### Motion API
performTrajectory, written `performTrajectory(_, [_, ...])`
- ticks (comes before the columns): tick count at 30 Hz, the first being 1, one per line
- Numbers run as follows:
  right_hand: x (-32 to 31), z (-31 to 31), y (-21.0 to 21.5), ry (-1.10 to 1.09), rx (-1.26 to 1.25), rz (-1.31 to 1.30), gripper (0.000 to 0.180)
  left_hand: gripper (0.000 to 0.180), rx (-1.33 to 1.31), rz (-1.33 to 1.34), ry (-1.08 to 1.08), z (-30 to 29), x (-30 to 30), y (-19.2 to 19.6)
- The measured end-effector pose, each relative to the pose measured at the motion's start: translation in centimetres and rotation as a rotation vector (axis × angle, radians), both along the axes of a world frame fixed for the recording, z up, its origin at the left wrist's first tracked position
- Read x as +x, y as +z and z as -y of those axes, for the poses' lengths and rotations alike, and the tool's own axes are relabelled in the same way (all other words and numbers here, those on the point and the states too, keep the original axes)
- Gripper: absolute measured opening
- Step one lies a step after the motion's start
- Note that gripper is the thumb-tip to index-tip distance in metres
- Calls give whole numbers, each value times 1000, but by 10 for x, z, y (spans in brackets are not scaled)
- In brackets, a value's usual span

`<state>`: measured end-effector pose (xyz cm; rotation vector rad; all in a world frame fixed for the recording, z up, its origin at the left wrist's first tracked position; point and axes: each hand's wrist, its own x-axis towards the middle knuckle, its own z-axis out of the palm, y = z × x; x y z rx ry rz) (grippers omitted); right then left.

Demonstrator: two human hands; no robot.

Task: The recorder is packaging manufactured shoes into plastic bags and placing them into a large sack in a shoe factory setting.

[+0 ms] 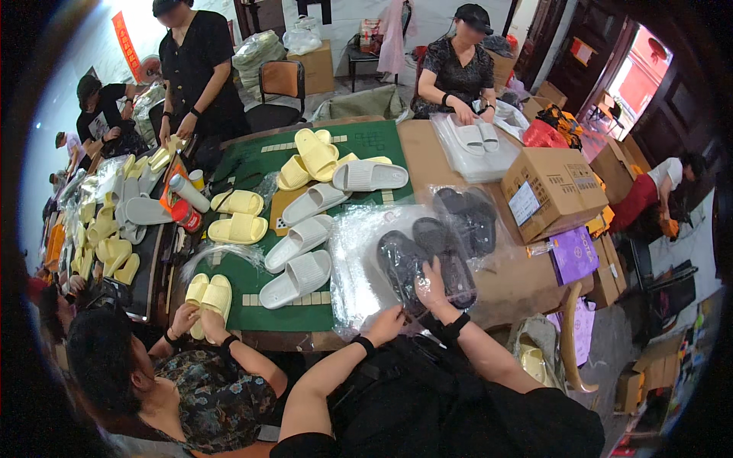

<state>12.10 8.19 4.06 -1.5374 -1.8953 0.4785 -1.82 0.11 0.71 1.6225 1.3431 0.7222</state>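
Observation:
In front of me a pair of dark grey slippers (402, 263) lies in a clear plastic bag at the table's near edge. My left hand (387, 324) is closed, its fingertips pinching the bag's near edge. My right hand (433, 287) grips the slippers near their heel ends; some of its fingers are hidden. Beneath and to the left spreads a stack of clear plastic bags (353, 263). Just beyond lies another dark pair (475, 221) in clear plastic. Several light grey slippers (296, 278) lie left of the stack.
A cardboard box (553, 191) and a purple package (573, 254) stand on the right. Yellow slippers (315, 155) lie on the green mat (252, 160). At my left a co-worker's hands (200, 320) hold a yellow pair. Across the table a person (460, 76) handles white slippers (475, 137).

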Motion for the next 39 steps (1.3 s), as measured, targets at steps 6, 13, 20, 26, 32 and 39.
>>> performTrajectory(6, [4,-12,44,364,-121,-161,40,17,-241,595,174,-36,4,6])
performTrajectory(13, [60,-8,26,-109,-412,-204,34,10,-267,723,276,-62,-22,40])
performTrajectory(20, [79,-13,-18,-218,-16,232,44,14,-341,700,256,-60,-27,54])
performTrajectory(26, [74,-49,35,-211,8,-106,18,14,-185,591,299,-74,-41,78])
performTrajectory(32, [58,-48,168,-99,188,-432,22,19,-96,678,440,-77,-75,169])
performTrajectory(39, [90,-92,228,-37,47,-291,27,17,89,748,225,-97,-63,211])
